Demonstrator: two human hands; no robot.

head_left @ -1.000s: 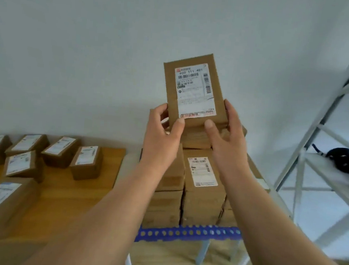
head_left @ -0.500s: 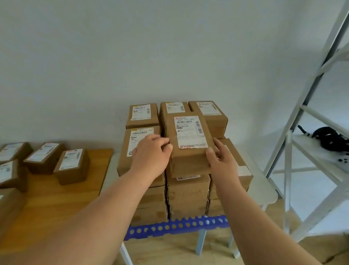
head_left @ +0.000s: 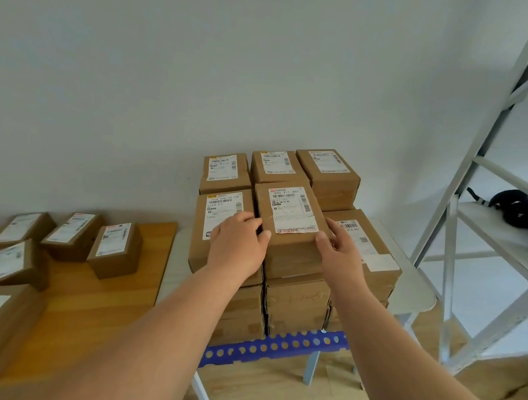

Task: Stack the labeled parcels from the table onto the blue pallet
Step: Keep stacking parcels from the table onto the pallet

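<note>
Parcel in hand: brown box (head_left: 288,230) with a white label on top. It sits in the front middle of the top layer of the stack.
Left hand: left hand (head_left: 238,248) holds the left side of this box. The thumb lies on the top near the front edge. The other fingers go down the side, between this box and the one beside it.
Right hand: right hand (head_left: 341,254) holds the right side of the same box. The thumb presses on the top front corner, and the fingers curl round the side.
Box set down: it looks flat on the box under it, but I cannot be sure it is fully down, since the hands hide both sides.
Stack: many parcels (head_left: 278,167) sit on the blue pallet (head_left: 275,347), several layers high. The top layer has three at the back and two at the front. The front right spot (head_left: 361,240) is one layer lower.
Done: I think a big part of the job is done, because the stack is tall.
Left to do: let go of this box. Then move the parcels on the table (head_left: 115,244), on the wooden table (head_left: 87,305) to the left. At least seven wait there.
Next free spot: most likely the lower place at the front right.
</note>
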